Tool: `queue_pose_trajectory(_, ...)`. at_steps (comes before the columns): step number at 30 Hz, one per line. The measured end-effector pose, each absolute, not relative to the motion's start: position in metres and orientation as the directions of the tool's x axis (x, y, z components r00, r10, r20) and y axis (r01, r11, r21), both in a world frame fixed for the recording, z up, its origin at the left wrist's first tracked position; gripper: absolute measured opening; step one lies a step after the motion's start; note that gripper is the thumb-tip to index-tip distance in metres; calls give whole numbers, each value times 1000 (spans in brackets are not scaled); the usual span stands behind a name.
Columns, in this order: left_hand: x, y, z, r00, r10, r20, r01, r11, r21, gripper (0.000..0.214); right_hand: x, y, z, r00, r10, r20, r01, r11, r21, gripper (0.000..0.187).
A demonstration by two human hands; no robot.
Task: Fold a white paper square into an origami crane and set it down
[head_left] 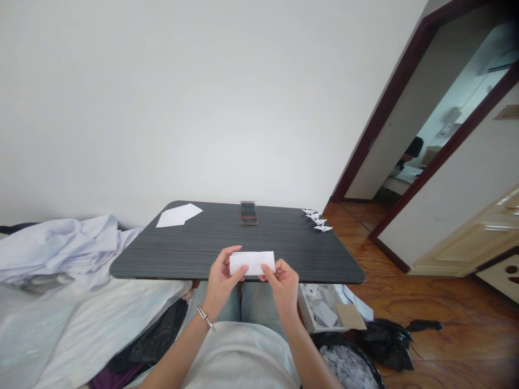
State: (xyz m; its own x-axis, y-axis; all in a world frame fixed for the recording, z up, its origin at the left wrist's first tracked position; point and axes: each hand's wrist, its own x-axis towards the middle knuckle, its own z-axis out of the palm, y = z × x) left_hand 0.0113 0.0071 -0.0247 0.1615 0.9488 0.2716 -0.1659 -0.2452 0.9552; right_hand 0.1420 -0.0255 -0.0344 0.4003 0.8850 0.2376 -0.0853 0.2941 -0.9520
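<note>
A white piece of paper (pixel 253 261), folded into a wide rectangle, is held up over the front edge of the dark table (pixel 194 240). My left hand (pixel 222 274) is closed on its left end, thumb in front and fingers behind. On the right end, my right hand (pixel 283 278) pinches it the same way. Flat white sheets (pixel 178 215) lie at the table's back left. Several small folded paper figures (pixel 318 220) stand in a row along the back right edge. The rear faces of the held paper are hidden.
A phone-like dark device (pixel 248 213) sits at the table's back middle, near the wall. Below right are a box of papers (pixel 322 310), a black bag full of paper pieces (pixel 348 367) and another black bag (pixel 387 340). White cloth (pixel 81 246) lies to the left.
</note>
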Motion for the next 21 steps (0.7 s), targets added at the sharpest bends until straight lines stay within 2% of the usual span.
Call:
queue_pose_trajectory(5, 4, 14, -25, 165, 931, 326, -27, -326, 945, 16, 145, -24, -37, 323, 913, 248, -45, 276, -960, 27)
queue_pose_trajectory(8, 1, 15, -23, 162, 935, 316, -5, -320, 947, 17, 147, -24, -36, 278, 928, 249, -26, 266, -964, 28)
queue_pose_trajectory(13, 2, 14, -17, 139, 947, 289, -13, -290, 957, 33, 149, -23, -37, 256, 934, 251, -4, 261, -965, 28)
queue_pose_trajectory(21, 2, 12, -13, 214, 943, 256, 72, -276, 958, 21, 150, -22, -41, 222, 943, 248, -5, 255, -967, 27)
